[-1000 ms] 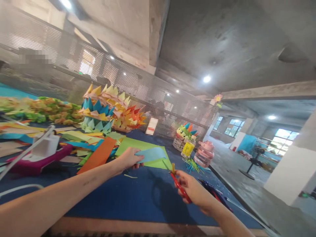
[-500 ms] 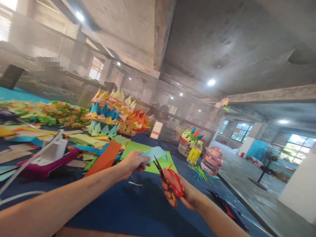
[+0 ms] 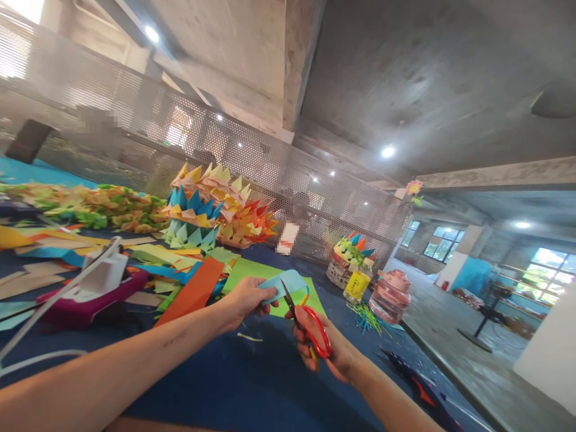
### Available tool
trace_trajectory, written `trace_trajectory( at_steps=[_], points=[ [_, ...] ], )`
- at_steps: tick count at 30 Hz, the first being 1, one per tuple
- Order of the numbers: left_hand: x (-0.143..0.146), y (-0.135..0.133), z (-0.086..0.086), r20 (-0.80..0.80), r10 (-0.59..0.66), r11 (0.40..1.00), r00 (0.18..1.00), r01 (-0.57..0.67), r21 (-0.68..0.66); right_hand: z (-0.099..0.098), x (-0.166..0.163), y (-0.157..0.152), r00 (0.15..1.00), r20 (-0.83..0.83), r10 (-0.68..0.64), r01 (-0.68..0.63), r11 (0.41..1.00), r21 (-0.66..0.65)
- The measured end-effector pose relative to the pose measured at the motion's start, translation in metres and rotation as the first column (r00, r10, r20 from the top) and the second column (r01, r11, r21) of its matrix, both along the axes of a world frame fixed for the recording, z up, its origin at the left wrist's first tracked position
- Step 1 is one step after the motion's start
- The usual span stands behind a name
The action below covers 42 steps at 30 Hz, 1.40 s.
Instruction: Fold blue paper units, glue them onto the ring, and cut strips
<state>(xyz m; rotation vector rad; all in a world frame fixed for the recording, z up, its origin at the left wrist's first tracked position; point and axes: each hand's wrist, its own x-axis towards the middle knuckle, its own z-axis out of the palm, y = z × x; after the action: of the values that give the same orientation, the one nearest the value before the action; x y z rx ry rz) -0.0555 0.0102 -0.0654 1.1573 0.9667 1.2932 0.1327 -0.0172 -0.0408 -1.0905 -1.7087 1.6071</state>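
My left hand (image 3: 246, 301) pinches one end of a light blue paper strip (image 3: 290, 281), which curves to the right. My right hand (image 3: 337, 348) has its fingers round the red-handled scissors (image 3: 321, 337). Their dark blades point up and left and overlap the strip in view; whether they touch it I cannot tell. A thin yellow piece (image 3: 306, 295) shows by the right hand, its kind unclear. Behind both hands lies a green paper sheet (image 3: 240, 271) on the dark blue table cover (image 3: 234, 384).
Paper scraps, an orange strip (image 3: 198, 288) and a magenta power strip (image 3: 90, 303) lie left. Folded-paper pieces (image 3: 198, 210) stand behind. At right are a yellow-labelled bottle (image 3: 358, 284), a clear pink container (image 3: 390, 299), thin cut strips (image 3: 366, 317) and a dark tool (image 3: 420, 384) by the table edge.
The right hand and scissors have shifted slightly left, with the blades now nearer the middle of the blue strip. The strip's free end looks less curled, and the view has shifted a little.
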Motion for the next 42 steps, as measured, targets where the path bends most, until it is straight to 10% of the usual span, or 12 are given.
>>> trace_trajectory(
  at_steps=[42],
  points=[
    [0.0, -0.004, 0.006, 0.02, 0.023, 0.993, 1.0, -0.02, -0.12, -0.018, -0.002, 0.012, 0.98, 0.197, -0.034, -0.002, 0.984, 0.18]
  ],
)
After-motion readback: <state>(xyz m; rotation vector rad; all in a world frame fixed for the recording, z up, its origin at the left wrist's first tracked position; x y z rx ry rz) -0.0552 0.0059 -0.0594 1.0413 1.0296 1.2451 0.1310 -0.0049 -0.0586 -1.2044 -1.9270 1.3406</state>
